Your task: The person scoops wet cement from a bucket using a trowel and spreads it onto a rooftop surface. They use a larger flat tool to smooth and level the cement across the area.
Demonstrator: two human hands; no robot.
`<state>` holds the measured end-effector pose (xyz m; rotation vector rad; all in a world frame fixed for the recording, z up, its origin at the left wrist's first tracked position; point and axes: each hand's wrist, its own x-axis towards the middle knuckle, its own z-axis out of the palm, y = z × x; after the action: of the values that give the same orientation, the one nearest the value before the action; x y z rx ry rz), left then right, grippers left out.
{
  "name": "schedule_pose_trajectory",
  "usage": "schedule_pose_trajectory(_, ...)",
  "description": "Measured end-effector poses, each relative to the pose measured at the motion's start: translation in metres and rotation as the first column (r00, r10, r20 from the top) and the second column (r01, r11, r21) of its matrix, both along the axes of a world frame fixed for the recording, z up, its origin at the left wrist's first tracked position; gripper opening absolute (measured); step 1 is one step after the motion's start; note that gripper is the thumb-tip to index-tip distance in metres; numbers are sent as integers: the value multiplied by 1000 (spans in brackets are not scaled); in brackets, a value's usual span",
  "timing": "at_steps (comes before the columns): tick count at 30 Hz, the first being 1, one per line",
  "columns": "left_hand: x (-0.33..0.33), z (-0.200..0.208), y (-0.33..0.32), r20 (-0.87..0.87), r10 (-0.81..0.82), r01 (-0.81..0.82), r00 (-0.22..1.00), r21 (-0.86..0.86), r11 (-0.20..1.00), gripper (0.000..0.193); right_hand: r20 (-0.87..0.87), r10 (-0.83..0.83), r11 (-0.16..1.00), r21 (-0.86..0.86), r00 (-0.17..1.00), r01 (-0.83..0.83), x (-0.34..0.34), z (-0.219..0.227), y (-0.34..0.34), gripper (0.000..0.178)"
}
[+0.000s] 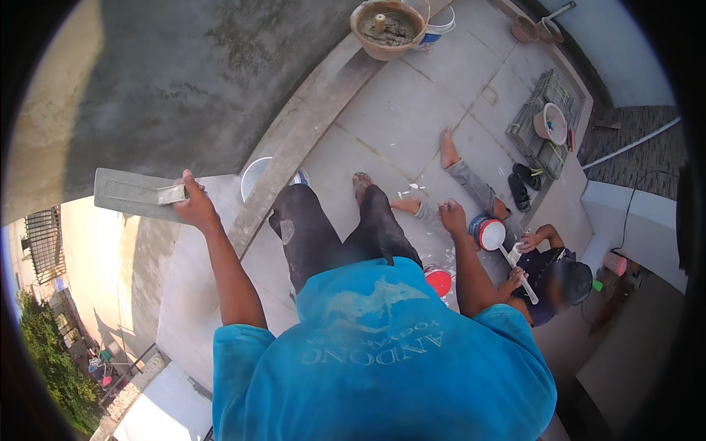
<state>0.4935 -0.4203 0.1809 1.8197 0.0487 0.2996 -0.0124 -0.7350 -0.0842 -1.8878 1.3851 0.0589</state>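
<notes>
My left hand is wrapped round the pale handle of a long grey plastering float. The float's flat blade lies along the lower part of the grey plastered wall; whether it touches the wall I cannot tell. My right hand hangs out in front of my right side, its fingers curled in, with nothing visible in it. It is nearest to the red-rimmed paint bucket beside a seated co-worker.
The co-worker sits close on my right, holding a white-handled tool. A ledge runs between me and the wall, with a mortar bowl on its far end. Slippers and a wooden pallet lie farther right.
</notes>
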Motion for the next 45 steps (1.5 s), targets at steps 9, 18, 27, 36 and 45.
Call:
schedule_pose_trajectory(9,57,-55,22,45,253,-257,966,126,958,31,286,26,1000,-14,958,-22,158,57,-87,19)
schedule_pose_trajectory(18,182,75,-92,159,204,-187,966,-115,976,32,253,136,975,-206,958,-84,318,75,-152,26)
schedule_pose_trajectory(27,319,170,-183,328,321,-343,889,11,939,71,108,99,950,-307,989,-62,538,138,-284,43)
schedule_pose_trajectory(36,349,185,-146,120,406,-421,906,349,837,70,-217,5,998,56,976,8,585,219,-275,39)
schedule_pose_trajectory(45,359,181,-94,-1,339,-287,941,531,797,33,-402,-9,995,-99,915,-33,578,179,-281,39)
